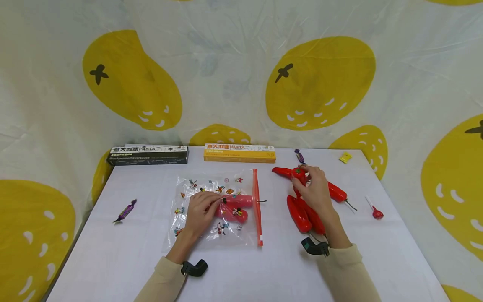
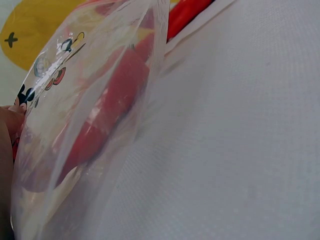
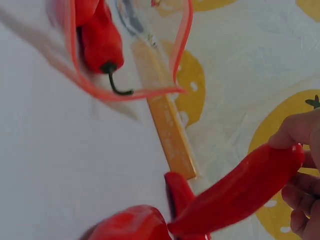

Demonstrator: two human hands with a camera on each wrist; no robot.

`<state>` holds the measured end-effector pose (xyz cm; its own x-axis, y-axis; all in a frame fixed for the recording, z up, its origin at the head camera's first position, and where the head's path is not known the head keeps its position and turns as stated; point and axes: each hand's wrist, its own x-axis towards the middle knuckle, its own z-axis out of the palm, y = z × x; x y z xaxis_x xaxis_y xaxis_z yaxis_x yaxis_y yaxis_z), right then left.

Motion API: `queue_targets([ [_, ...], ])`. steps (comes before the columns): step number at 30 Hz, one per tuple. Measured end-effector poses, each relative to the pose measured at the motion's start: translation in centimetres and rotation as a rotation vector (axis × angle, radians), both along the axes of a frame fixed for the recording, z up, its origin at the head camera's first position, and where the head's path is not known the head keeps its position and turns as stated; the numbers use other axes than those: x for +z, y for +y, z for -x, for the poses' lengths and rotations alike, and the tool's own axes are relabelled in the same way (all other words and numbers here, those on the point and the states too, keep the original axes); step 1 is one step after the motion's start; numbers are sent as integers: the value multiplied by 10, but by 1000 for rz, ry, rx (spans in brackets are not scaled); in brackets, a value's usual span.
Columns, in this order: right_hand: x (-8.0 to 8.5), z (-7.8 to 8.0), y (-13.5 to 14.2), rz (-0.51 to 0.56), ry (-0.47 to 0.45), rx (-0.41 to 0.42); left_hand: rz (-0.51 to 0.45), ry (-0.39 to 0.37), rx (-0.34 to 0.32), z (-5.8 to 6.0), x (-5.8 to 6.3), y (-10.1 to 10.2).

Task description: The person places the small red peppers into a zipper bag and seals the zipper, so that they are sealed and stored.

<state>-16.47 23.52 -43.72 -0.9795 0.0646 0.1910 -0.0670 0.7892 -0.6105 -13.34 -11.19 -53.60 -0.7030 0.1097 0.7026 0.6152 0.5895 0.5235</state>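
With our left hand (image 1: 201,209) we pinch the upper film of the clear zip bag (image 1: 241,238) near the centre of the frame, while the grip of our right hand (image 1: 316,186), right of centre, pinches one end of a red pepper (image 3: 240,195) between thumb and fingers. An upper bagged pepper (image 1: 240,201) and a lower bagged pepper (image 1: 225,213) lie inside the bag, and the upper one's stem reaches across the red seal (image 1: 258,218). In the right wrist view the mouth gapes, so we judge it best to hold the film lifted, lead with the pinched pepper's free end, and let go only once it is well past the seal. We should also nudge that stray stem inward, since it could snag the closure, and lift clear of the two loose peppers (image 1: 298,214) at lower right of centre, which may roll if we brush them
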Motion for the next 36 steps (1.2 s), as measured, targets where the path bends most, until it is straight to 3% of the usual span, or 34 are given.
queue_targets([
  [3, 1, -3, -4, 122, -34, -8, 5, -12, 1, 0, 0, 0],
  [8, -3, -7, -7, 314, -177, -6, 9, -14, 8, 0, -2, 0],
  [16, -16, -9, -15, 469, -296, 42, 8, -29, -2, -1, -2, 0],
  [20, -27, -6, -22, 438, -331, 72, 11, -25, 2, -1, -2, 0],
  [26, -45, -4, -40, 295, -380, 107, 13, -13, 1, 0, -1, 0],
  [30, -49, -5, -58, 202, -359, 147, 18, -35, 10, -1, 0, 0],
  [36, -55, -3, -78, 125, -299, 267, 28, -72, 27, -3, 0, 0],
])
